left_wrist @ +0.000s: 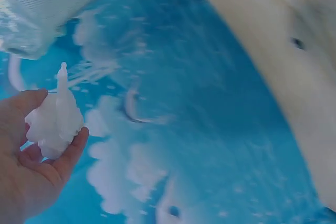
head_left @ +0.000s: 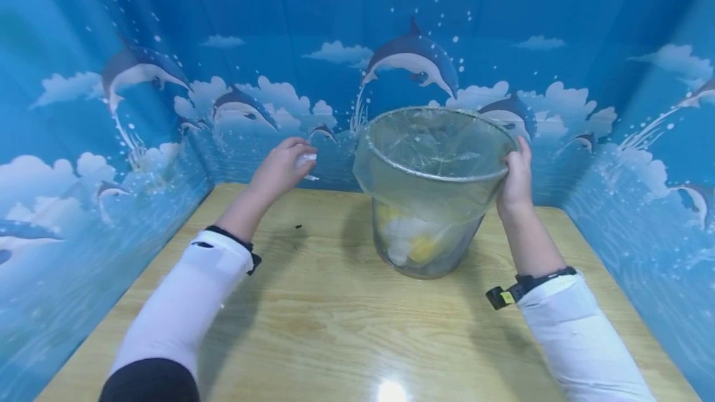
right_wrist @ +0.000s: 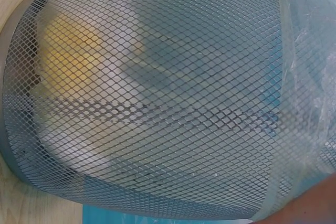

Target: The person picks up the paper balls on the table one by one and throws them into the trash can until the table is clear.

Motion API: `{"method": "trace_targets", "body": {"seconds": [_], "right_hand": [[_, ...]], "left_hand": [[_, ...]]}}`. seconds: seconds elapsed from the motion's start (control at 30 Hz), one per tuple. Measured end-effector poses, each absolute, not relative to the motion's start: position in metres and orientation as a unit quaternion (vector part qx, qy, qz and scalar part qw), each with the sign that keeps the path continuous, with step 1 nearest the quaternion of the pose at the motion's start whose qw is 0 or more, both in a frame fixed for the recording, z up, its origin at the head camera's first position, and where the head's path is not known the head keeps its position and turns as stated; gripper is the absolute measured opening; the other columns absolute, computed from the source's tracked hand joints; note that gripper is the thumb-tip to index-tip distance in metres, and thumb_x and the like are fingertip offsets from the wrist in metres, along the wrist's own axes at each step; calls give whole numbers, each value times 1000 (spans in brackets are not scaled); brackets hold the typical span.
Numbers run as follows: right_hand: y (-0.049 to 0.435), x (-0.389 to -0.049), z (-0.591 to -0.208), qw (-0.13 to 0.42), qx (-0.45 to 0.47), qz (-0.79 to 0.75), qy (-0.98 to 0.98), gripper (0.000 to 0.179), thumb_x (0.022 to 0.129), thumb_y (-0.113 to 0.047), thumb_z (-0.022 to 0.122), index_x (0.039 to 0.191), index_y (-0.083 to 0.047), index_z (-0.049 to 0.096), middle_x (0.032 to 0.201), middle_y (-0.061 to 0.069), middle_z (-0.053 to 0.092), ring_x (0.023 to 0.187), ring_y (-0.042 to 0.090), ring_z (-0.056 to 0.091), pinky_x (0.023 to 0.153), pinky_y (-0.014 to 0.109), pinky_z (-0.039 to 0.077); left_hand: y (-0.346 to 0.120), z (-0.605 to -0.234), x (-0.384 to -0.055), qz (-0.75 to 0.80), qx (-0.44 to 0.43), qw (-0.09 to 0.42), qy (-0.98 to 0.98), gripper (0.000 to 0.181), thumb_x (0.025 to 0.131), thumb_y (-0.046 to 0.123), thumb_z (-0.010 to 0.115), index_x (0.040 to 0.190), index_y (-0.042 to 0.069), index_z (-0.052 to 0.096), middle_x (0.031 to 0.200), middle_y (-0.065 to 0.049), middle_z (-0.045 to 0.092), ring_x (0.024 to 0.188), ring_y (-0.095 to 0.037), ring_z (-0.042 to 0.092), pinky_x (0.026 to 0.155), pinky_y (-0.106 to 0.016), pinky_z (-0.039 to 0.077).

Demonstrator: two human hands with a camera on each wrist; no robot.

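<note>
A wire-mesh wastebasket [head_left: 424, 259] stands on the wooden table, lined with a translucent plastic bag [head_left: 430, 194] folded over its rim. Yellow and white crumpled items [right_wrist: 71, 51] show through the mesh near its bottom. My right hand [head_left: 516, 182] grips the rim at the right side, over the bag. To the left of the basket, above the table's back edge, my left hand [head_left: 282, 169] holds a crumpled white wad [left_wrist: 55, 121]. A narrow twisted end of the wad sticks up between thumb and fingers in the left wrist view.
Small dark bits [head_left: 298, 226] lie on the table [head_left: 313, 321] left of the basket. Blue curtains [head_left: 290, 11] printed with dolphins enclose the table at the back and both sides. White sleeves and black wrist straps cover my forearms.
</note>
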State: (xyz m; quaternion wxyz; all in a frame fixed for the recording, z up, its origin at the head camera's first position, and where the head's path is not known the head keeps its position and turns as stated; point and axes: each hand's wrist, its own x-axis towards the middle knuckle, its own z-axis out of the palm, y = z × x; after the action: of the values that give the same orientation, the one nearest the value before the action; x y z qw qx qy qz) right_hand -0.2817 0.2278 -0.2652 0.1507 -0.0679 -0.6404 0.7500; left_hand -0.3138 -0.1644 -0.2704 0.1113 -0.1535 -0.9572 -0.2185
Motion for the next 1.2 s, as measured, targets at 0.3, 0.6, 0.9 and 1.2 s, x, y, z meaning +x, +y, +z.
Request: {"method": "trace_targets", "body": {"seconds": [0.3,0.6,0.9,1.2], "right_hand": [[228,-282,-266,158,-62,754,-635,69,91,-15,26,157,-25,5,163,-4,-4,144,11,11,113,24,17],[228,-281,-266,155,-66,753,-636,69,91,-16,26,157,-27,6,163,-6,-6,141,11,14,107,22,21],[228,-281,-267,150,-69,754,-636,69,91,-15,26,157,-27,5,163,-5,-4,138,13,18,105,22,24],[227,-282,-266,156,-67,755,-634,69,92,-16,26,156,-26,5,163,-4,-1,140,13,18,109,23,21]], "left_hand": [[-121,-225,-312,-262,-189,176,-930,43,97,25,58,137,12,54,148,-8,42,136,-27,42,107,-43,43],[-83,-205,-312,-301,-219,183,-910,47,96,27,59,140,14,51,148,-7,41,132,-25,45,101,-37,48],[-48,-197,-306,-284,-278,151,-905,52,95,28,61,144,18,46,149,-6,39,134,-23,43,103,-35,46],[-25,-198,-302,-247,-308,113,-912,57,95,32,59,148,22,39,151,-3,35,138,-18,39,110,-31,39]]}}
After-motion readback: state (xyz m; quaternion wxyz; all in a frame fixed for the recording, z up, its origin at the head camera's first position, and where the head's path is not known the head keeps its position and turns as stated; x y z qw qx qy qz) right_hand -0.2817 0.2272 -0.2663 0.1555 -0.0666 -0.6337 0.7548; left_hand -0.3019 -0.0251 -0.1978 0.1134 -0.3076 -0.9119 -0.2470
